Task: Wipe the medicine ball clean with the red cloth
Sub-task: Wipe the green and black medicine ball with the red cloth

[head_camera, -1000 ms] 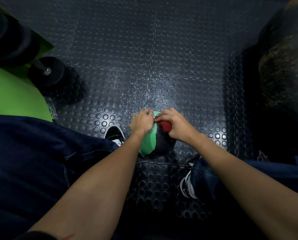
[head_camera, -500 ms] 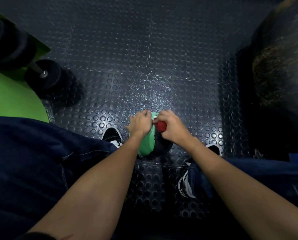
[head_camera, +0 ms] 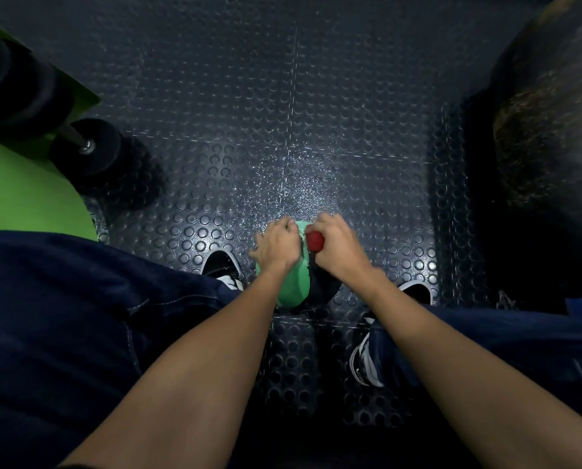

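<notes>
The medicine ball (head_camera: 294, 286) sits on the dark studded rubber floor (head_camera: 283, 130), between the person's feet and directly under both hands. It is two-toned: a bright green panel on the left and a black panel on the right, meeting along a curved seam. Only its near side shows, since the hands cover the top.

The left hand (head_camera: 277, 247) rests on the green panel with its fingers (head_camera: 288, 225) curled over the ball's far upper edge, holding it steady. The right hand (head_camera: 338, 247) is clenched around the red cloth (head_camera: 315, 241), which is bunched into a small wad. Just a rounded red end shows beside the thumb, pressed against the top of the ball near the seam. The two hands are almost touching.

A black-and-white sneaker (head_camera: 222, 265) stands just left of the ball, and dark blue jeans (head_camera: 80, 316) fill the lower left. The floor just beyond the ball has a pale, speckled patch (head_camera: 293, 187). A black dumbbell (head_camera: 97, 147) with a metal bar lies at the upper left, next to a bright green surface (head_camera: 22, 191). The right edge is dark and blurred, and I cannot tell what is there.
</notes>
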The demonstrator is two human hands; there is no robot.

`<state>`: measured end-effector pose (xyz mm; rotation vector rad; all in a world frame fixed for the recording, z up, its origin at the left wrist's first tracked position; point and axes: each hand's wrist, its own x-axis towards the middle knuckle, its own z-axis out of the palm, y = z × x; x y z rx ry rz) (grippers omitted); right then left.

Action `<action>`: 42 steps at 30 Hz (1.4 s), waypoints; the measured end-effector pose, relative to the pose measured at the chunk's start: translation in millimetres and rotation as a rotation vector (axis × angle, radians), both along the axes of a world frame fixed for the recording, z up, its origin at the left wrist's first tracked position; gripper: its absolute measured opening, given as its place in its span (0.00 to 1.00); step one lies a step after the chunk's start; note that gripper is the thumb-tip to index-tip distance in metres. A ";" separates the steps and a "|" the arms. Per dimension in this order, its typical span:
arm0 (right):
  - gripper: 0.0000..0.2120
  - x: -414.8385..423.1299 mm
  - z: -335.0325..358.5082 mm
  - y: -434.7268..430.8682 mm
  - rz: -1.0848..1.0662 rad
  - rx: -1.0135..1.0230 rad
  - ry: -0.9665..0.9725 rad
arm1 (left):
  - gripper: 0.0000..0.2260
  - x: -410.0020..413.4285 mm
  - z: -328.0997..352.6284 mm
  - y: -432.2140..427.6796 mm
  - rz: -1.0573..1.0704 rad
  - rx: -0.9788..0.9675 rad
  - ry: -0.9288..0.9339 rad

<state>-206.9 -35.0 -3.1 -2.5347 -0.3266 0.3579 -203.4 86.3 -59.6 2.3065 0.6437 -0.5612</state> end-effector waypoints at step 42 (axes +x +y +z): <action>0.28 -40.9 -18.2 -22.4 -0.164 0.161 0.035 | 0.20 -21.4 1.5 2.5 0.000 -0.069 -0.062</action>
